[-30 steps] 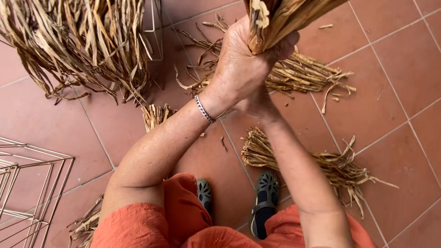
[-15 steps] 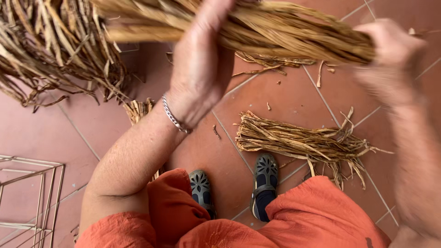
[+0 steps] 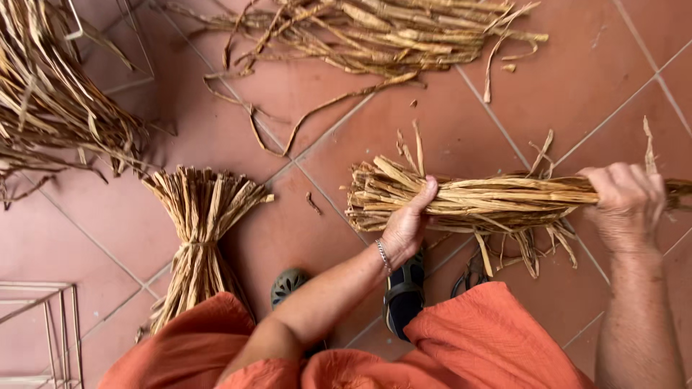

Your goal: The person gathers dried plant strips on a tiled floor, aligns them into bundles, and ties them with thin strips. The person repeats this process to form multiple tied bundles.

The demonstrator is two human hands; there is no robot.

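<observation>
Between both hands: dry tan straw bundle (image 3: pixel 476 202), horizontal; left grip (image 3: pixel 407 227), right grip (image 3: pixel 627 205) closed around it.

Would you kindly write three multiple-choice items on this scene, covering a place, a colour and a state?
1. Where does the tied bundle lie?
A. On the floor tiles, at picture left
B. In the wire rack
C. Across the person's lap

2. What colour is the person's clothing?
A. Blue
B. Orange
C. White

3. How is the held bundle gripped?
A. By the left hand alone
B. By neither hand
C. By both, the right hand at the other end

Answers: 1 A, it rests on tiles beside the shoe. 2 B, orange cloth fills the bottom edge. 3 C, each hand closes round one end.
</observation>
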